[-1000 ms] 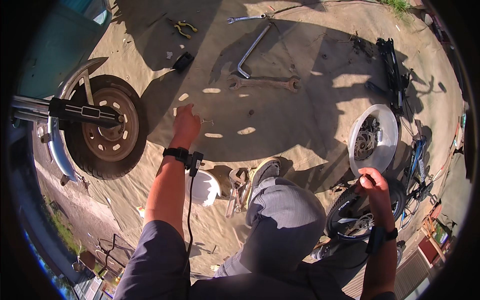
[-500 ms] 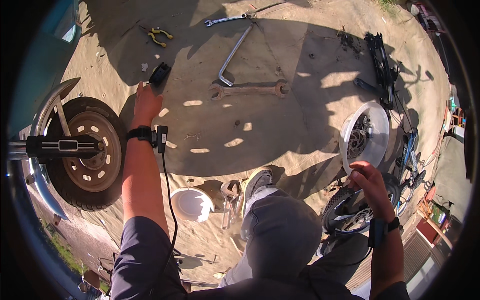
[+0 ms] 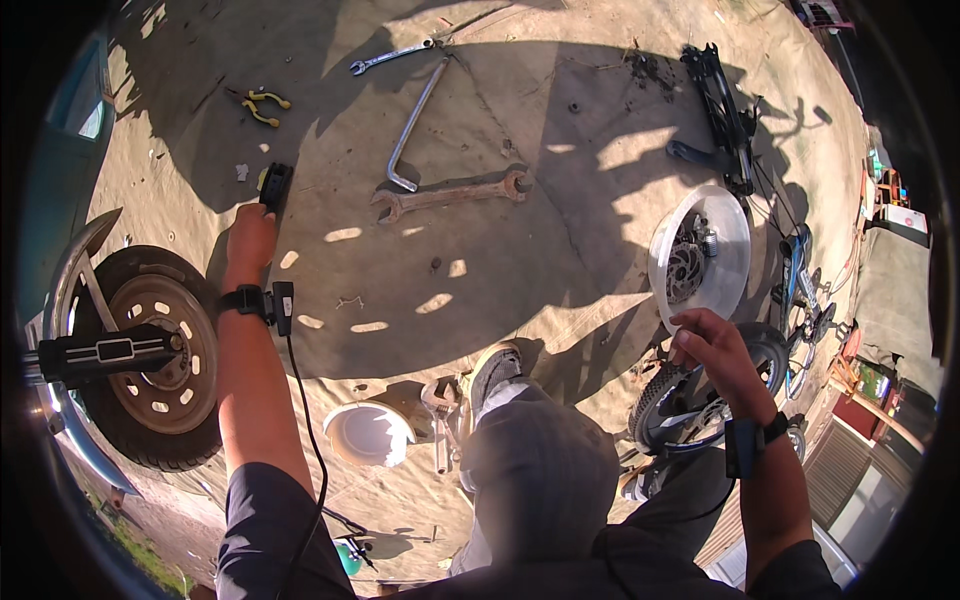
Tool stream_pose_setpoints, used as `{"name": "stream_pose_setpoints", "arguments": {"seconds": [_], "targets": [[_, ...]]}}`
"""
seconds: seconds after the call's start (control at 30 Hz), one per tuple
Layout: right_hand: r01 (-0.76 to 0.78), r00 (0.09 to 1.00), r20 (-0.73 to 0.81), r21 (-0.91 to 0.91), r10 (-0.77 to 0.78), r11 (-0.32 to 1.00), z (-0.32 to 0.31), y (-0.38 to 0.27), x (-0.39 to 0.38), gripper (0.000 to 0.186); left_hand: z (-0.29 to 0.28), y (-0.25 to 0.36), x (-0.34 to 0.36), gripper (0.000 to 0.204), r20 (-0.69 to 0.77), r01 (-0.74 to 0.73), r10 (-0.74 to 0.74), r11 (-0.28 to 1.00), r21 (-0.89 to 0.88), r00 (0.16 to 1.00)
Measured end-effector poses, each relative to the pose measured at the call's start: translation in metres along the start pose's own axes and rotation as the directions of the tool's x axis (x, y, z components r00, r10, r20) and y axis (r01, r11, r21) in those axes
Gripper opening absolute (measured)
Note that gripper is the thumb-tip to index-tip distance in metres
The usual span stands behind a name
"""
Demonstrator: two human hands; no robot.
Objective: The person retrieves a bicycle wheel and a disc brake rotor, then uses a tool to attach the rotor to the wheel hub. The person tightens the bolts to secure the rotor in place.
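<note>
My left hand (image 3: pixel 250 238) reaches out over the ground at the left, fingers closed round the near end of a small black object (image 3: pixel 275 187) with a yellow-green patch on its side. What that object is, I cannot make out. Beyond it lie yellow-handled pliers (image 3: pixel 262 105). My right hand (image 3: pixel 718 352) hovers at the near rim of a translucent white bucket (image 3: pixel 738 268), fingers loosely curled and thumb apart, with nothing visible in them. Inside that bucket are brake discs (image 3: pixel 685 272) and a coil spring (image 3: pixel 711 244).
A rusty open-ended wrench (image 3: pixel 450 194), a bent metal bar (image 3: pixel 415 125) and a combination wrench (image 3: pixel 392 57) lie ahead. A wheel (image 3: pixel 160 355) stands left. Near my foot are a white tub (image 3: pixel 345 440) and an adjustable wrench (image 3: pixel 440 425). A bicycle wheel (image 3: pixel 650 415) and fork (image 3: pixel 722 115) lie right.
The whole view has shifted and turned slightly. My left hand stays at the black object, which now shows its yellow-green patch. My right hand remains beside the bucket rim.
</note>
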State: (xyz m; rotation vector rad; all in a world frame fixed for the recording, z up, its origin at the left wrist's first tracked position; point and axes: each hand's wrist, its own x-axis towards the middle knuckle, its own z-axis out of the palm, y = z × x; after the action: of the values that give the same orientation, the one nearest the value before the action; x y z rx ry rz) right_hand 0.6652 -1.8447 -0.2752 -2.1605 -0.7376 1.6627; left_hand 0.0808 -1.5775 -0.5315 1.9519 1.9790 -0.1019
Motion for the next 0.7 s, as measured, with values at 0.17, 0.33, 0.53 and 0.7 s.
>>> {"name": "stream_pose_setpoints", "arguments": {"seconds": [0.17,0.33,0.53,0.7], "targets": [[0.024,0.999,0.021,-0.014,-0.024,1.0,0.006,0.008,0.0,0.029,-0.007,0.018,-0.028,0.023,-0.187,-0.041,0.031,0.998,-0.047,0.982],[0.034,0.999,0.016,0.056,-0.035,0.998,0.007,0.027,-0.018,0.031,-0.036,0.068,-0.058,0.029,-0.182,0.015,-0.04,0.99,-0.138,0.982],[0.16,0.985,0.058,0.068,-0.164,0.985,0.003,0.055,-0.051,0.028,-0.053,0.123,-0.123,0.025,-0.144,-0.025,-0.041,0.904,-0.428,0.989],[0.145,0.989,-0.003,0.079,-0.145,0.986,-0.005,0.088,-0.103,0.038,-0.102,0.233,-0.198,0.016,-0.103,-0.218,0.194,0.792,-0.571,0.976]]}}
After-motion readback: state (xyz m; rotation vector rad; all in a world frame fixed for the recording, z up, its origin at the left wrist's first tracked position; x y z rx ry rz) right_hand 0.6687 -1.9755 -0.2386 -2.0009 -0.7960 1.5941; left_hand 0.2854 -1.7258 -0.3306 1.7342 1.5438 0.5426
